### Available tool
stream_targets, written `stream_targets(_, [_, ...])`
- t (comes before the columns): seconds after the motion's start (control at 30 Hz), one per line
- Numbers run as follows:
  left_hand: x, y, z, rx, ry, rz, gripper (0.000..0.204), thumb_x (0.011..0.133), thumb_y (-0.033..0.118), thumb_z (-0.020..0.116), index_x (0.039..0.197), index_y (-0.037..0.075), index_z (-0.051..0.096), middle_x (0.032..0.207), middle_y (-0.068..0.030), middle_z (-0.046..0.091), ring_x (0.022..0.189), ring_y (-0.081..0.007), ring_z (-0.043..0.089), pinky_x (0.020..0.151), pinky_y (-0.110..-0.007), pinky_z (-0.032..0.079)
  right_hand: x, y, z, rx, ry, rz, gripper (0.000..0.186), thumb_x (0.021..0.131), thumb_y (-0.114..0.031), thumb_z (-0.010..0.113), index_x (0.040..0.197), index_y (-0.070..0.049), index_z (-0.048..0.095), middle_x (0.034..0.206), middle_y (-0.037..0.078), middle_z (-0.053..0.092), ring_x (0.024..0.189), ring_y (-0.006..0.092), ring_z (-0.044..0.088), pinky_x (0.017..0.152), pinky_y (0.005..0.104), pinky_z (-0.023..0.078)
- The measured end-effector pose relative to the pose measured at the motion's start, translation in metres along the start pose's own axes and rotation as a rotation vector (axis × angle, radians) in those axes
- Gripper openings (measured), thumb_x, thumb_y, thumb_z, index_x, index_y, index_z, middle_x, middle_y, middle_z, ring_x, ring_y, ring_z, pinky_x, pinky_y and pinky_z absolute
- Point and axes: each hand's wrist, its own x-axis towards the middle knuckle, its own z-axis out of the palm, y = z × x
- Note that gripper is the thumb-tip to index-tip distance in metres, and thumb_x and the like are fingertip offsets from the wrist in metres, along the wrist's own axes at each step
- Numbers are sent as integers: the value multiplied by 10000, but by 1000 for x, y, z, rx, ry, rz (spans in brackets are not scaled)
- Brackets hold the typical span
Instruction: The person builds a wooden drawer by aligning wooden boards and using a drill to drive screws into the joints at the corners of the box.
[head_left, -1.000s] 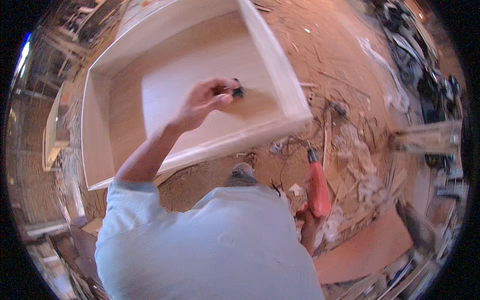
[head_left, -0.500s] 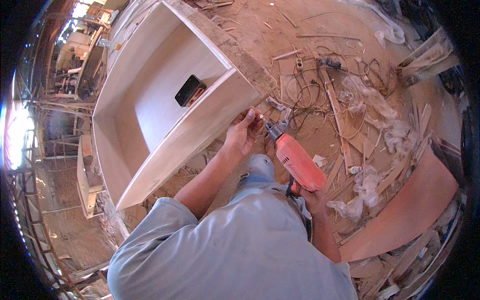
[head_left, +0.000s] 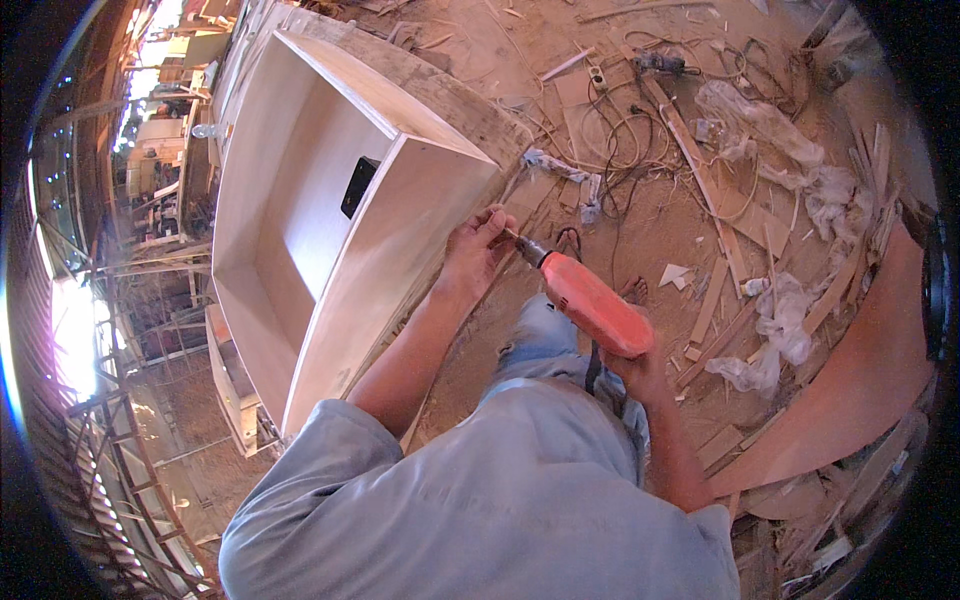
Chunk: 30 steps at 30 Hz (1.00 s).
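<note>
Right hand [head_left: 638,368] closed around one red drill [head_left: 598,303], left hand [head_left: 476,252] pinching its one bit [head_left: 514,235], one wooden box [head_left: 392,235]

Support surface: rough wooden bench [head_left: 450,105], visible between 11 and 12 o'clock. An open, pale wooden box [head_left: 377,250] rests directly on it, at 10 o'clock. Floor [head_left: 645,240]: brown, dusty. A dark tool [head_left: 661,63] lies at 1 o'clock, a wood strip [head_left: 699,172] at 2, crumpled clear plastic [head_left: 786,322] at 3.

I log a red, elongated power drill [head_left: 597,307], slanted, black chuck [head_left: 531,251] toward a pale, open-topped wooden box [head_left: 408,220]. Drill and box stand apart.
</note>
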Motion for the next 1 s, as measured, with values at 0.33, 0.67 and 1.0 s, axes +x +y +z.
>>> stream_targets(0.33, [69, 4, -6, -13, 19, -67, 206, 1008, 269, 658, 1081, 79, 682, 999, -34, 721, 875, -138, 678, 790, -267, 580, 48, 3, 38, 79, 64, 5, 554, 788, -18, 743, 1310, -34, 560, 1223, 87, 660, 1151, 204, 621, 1006, 366, 474])
stream_targets(0.67, [101, 3, -6, -97, 33, -43, 261, 1029, 246, 620, 1230, 80, 618, 1079, -55, 710, 1004, -187, 658, 940, -325, 528, 69, 39, 84, 207, 218, 92, 519, 787, 18, 720, 1273, -49, 553, 1049, 42, 658, 910, 173, 647, 805, 342, 520])
stream_targets(1.0, [102, 1, -6, -110, 48, -16, 244, 1013, 243, 647, 1203, 92, 623, 1040, -49, 717, 974, -185, 667, 889, -323, 538, 70, 37, 79, 470, 157, 197, 426, 827, -12, 738, 1228, -44, 596, 988, 19, 658, 797, 121, 622, 669, 309, 508])
